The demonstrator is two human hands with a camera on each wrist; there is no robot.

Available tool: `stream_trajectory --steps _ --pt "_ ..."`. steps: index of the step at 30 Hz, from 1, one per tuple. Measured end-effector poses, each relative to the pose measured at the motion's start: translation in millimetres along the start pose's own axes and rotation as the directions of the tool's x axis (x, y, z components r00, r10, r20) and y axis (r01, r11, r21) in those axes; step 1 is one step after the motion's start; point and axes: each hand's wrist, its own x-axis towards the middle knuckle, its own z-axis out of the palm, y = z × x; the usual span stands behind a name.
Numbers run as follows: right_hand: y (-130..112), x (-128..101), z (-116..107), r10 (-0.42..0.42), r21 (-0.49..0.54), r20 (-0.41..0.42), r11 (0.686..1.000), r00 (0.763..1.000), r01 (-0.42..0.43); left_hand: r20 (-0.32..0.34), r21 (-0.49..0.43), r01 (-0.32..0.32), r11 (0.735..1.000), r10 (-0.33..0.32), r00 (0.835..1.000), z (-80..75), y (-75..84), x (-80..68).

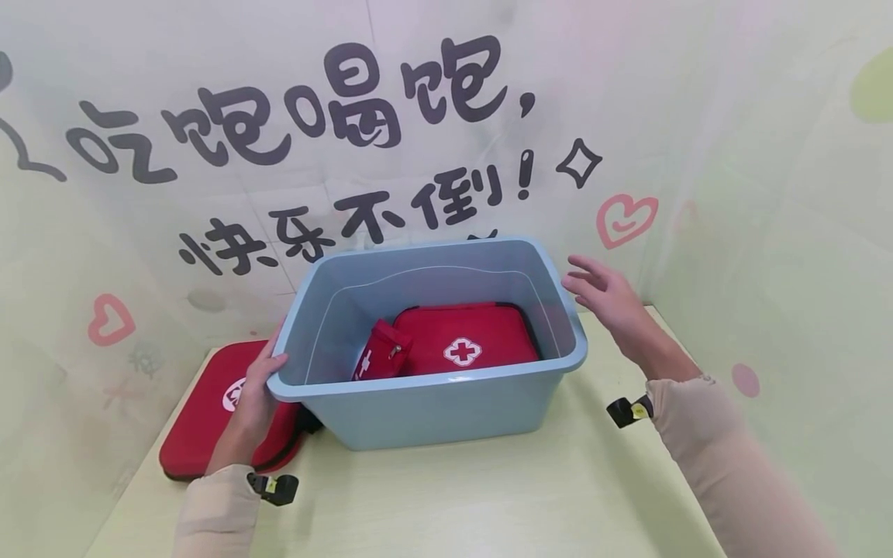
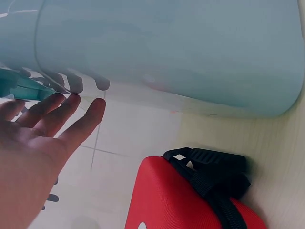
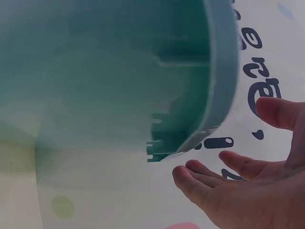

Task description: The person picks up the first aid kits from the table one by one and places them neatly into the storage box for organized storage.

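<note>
On the counter (image 1: 488,496), a blue bin (image 1: 432,411) holding red first-aid bags (image 1: 463,341); left hand (image 1: 254,391) touching its rim, right hand (image 1: 607,298) open beside. Wrist views: both hands' fingers straight, likely poised; lifting needs firm grips.

blue plastic bin (image 1: 446,411) | upright, open-topped | on table, beside red case (image 1: 202,422)

Right hand (image 3: 248,191) with relaxed fingers, just beside blue bin rim (image 3: 221,71), not touching, lettered backdrop (image 3: 259,62) behind
</note>
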Motion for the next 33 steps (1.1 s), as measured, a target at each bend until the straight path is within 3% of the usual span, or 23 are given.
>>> stream_trajectory --steps 8,13,19,23,26,30,33 --pt "21 -11 12 0.036 -0.033 -0.027 0.999 0.999 -0.037 -0.042 0.058 0.002 0.998 0.001 0.999 -0.6 -0.6 -2.1" --pt "30 -18 18 0.028 0.006 -0.004 1.000 1.000 -0.028 -0.074 0.024 -0.007 1.000 0.009 0.997 -3.3 -4.0 -3.2" --pt "40 -23 24 0.005 0.048 0.005 0.999 1.000 -0.006 -0.173 0.066 0.044 0.997 -0.032 0.984 -9.4 -9.9 -9.1" --pt "46 -25 27 -0.017 0.068 0.009 0.998 1.000 0.016 -0.263 0.096 0.084 0.992 -0.056 0.963 -17.6 -13.8 -13.3" --pt "50 -26 29 -0.021 0.078 0.008 0.997 1.000 0.020 -0.372 0.053 0.131 0.990 -0.102 0.923 -25.3 -18.0 -16.3" --pt "53 -27 31 -0.030 0.089 0.009 0.996 1.000 0.029 -0.528 -0.056 0.240 0.969 -0.233 0.817 -37.3 -25.7 -20.5" --pt "55 -27 32 -0.042 0.098 0.011 0.994 0.999 0.041 -0.587 -0.116 0.306 0.945 -0.313 0.746 -47.3 -32.7 -25.2"
